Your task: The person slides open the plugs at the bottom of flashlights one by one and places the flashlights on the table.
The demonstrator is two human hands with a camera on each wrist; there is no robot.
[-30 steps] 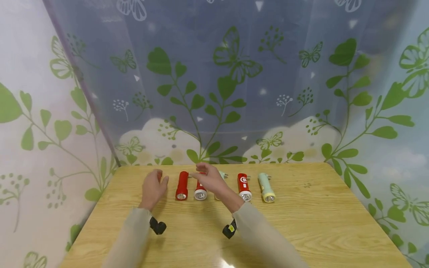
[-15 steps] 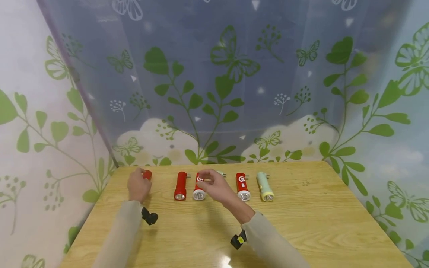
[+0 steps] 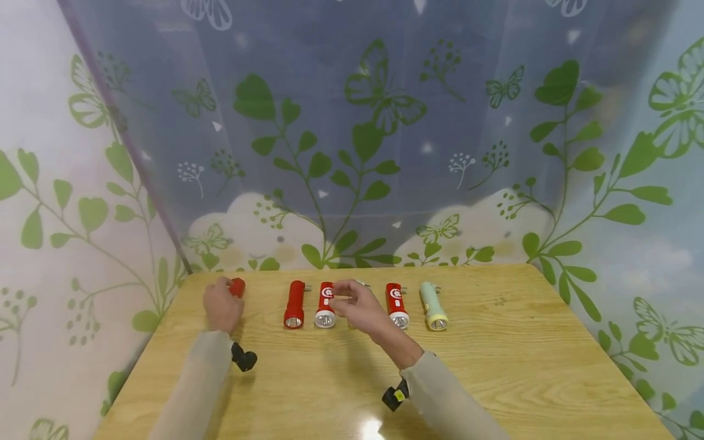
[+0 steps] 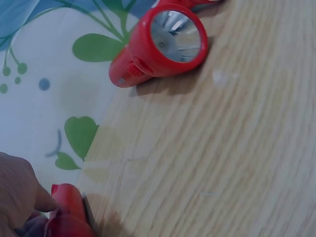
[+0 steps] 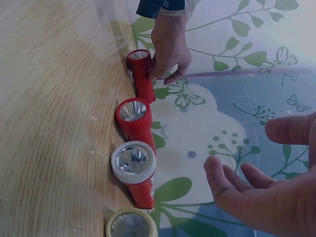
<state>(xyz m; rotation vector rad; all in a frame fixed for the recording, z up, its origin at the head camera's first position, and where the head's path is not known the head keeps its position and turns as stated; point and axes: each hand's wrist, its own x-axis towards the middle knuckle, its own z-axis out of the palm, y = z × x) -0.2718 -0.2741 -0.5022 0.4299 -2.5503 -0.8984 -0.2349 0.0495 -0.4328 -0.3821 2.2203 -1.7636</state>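
At the left end of a row, my left hand [image 3: 222,305] grips a red flashlight [image 3: 238,287], its fingers and thumb at the body in the right wrist view. The lens of that flashlight [image 5: 139,55] faces the near side. To its right lies another red flashlight [image 3: 294,304], then a red one with a white rim [image 3: 325,305]. My right hand [image 3: 360,308] hovers over the middle of the row, fingers loosely bent, thumb apart, nothing between them. It largely hides a flashlight with a pale yellow rim [image 5: 131,228].
Right of the right hand lie another red and white flashlight [image 3: 396,305] and a mint green one with a yellow rim [image 3: 434,307]. All are on a wooden table [image 3: 522,354]. A patterned curtain [image 3: 473,183] stands behind the table's far edge.
My left hand has moved left, and the red flashlight beside it has come into view. My right hand has drawn slightly back and right. The other flashlights stay in place.
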